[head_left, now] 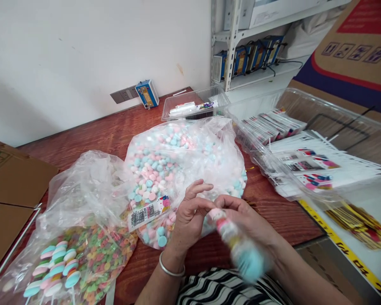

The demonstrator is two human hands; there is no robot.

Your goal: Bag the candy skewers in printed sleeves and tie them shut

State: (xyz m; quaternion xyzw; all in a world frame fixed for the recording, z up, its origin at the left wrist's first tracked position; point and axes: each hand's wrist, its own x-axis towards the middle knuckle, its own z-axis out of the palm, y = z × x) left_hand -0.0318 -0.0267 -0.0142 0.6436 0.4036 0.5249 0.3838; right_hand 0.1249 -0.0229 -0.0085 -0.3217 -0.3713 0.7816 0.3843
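You are seated at a red-brown wooden tabletop (108, 131) that runs back to a white wall. On its right side lies a large clear plastic tray (352, 127) holding rows of printed white packets (305, 165). A smaller clear tray (193, 101) stands behind, near the wall. In the middle of the tabletop sits a big clear bag of pink, white and blue round candies (165, 165), bearing a white barcode label (146, 212). To its left, touching it, lies a second clear bag of mixed-colour ring candies (95, 250), and on that bag's near end rest finished candy skewers (55, 269) on white sticks. Flat cardboard (9, 190) lies at the far left.

Your left hand (190, 216), with a silver bangle at the wrist, is held just in front of the pastel bag, thumb and forefinger pinched together at the upper end of a candy skewer (238, 245), the other fingers (201, 186) lifted free. Your right hand (250, 220) is closed about the skewer's middle. The skewer is off the tabletop, tilted down toward you and blurred; its stick cannot be made out.
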